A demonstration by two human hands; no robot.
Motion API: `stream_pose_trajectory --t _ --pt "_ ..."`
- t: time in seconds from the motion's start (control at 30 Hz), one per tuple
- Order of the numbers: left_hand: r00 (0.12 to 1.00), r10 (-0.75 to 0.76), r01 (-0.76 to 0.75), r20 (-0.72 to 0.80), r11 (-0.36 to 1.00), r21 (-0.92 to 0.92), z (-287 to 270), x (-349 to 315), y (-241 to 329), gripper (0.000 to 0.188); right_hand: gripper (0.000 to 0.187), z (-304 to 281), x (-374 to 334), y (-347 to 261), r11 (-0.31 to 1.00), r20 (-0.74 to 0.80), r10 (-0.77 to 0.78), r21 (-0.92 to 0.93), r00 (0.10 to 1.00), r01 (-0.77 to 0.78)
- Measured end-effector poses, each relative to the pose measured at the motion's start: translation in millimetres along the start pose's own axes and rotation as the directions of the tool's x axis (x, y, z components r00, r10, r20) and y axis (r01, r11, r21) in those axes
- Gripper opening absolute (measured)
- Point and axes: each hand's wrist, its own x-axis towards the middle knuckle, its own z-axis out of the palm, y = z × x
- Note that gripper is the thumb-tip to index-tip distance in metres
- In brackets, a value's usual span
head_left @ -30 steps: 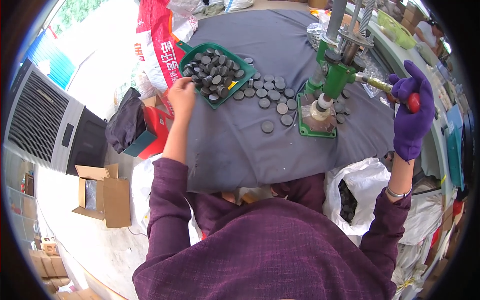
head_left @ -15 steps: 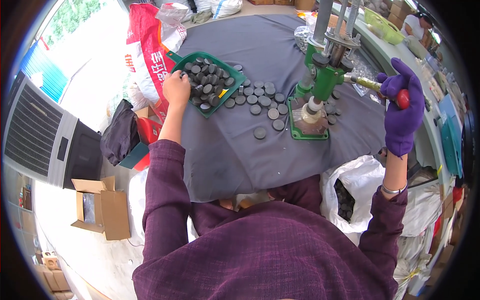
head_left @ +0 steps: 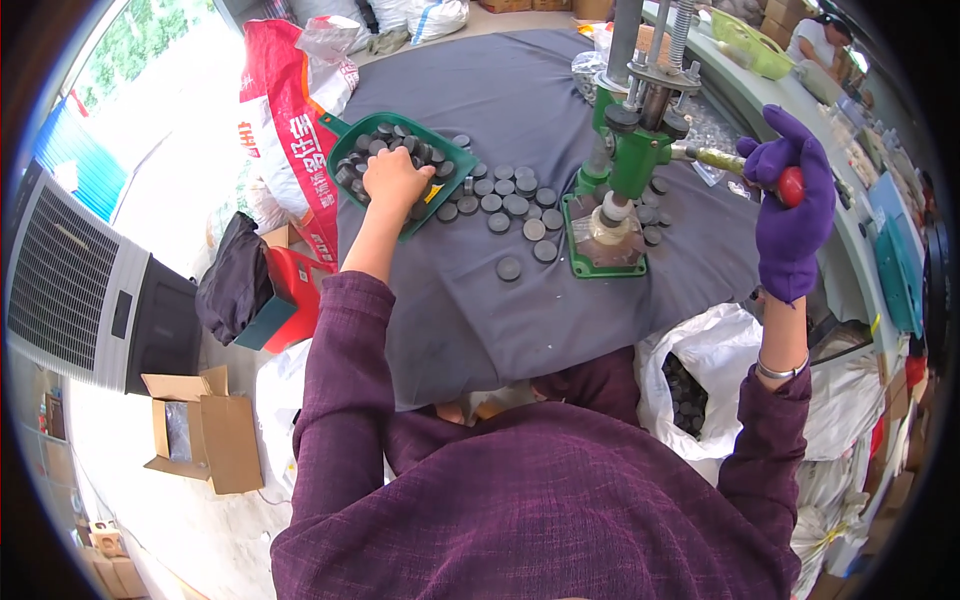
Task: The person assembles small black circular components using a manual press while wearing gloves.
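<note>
My bare left hand (head_left: 396,180) reaches over the green scoop (head_left: 455,197), a dustpan-shaped tray heaped with black round discs (head_left: 436,156). Its fingers bend down among the discs, and their tips are hidden, so I cannot tell whether they grip one. My right hand (head_left: 797,215), in a purple glove, is closed round the lever (head_left: 722,161) of a green hand press (head_left: 636,165), with one finger raised. The lever's red knob (head_left: 791,187) pokes out between the gloved fingers. A pale round tip on the press sits over its green base (head_left: 610,270).
More loose discs (head_left: 515,205) lie between scoop and press on the grey cloth (head_left: 450,310). An open white sack (head_left: 722,350) of discs stands below the right edge. At left are a red-and-white sack (head_left: 285,120), an air cooler (head_left: 75,280) and a cardboard box (head_left: 228,435). Another person (head_left: 820,45) sits far right.
My left hand has moved right across the discs, from the scoop's left edge to over its middle. The right hand keeps its hold on the lever. The whole view has shifted slightly.
</note>
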Motion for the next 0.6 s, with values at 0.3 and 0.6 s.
stream_pose_trajectory --t 0.3,0.6 --pt "0.999 -0.008 0.007 0.043 1.0 0.017 11.3 20.9 -1.7 0.027 0.048 2.0 -0.3 -2.2 0.999 -0.022 -0.008 -0.032 1.0 0.007" --pt "0.973 -0.091 -0.073 -0.214 0.753 -0.654 7.4 11.4 -28.0 0.034 0.048 1.9 1.2 1.4 1.0 0.007 -0.014 0.0 1.0 0.014"
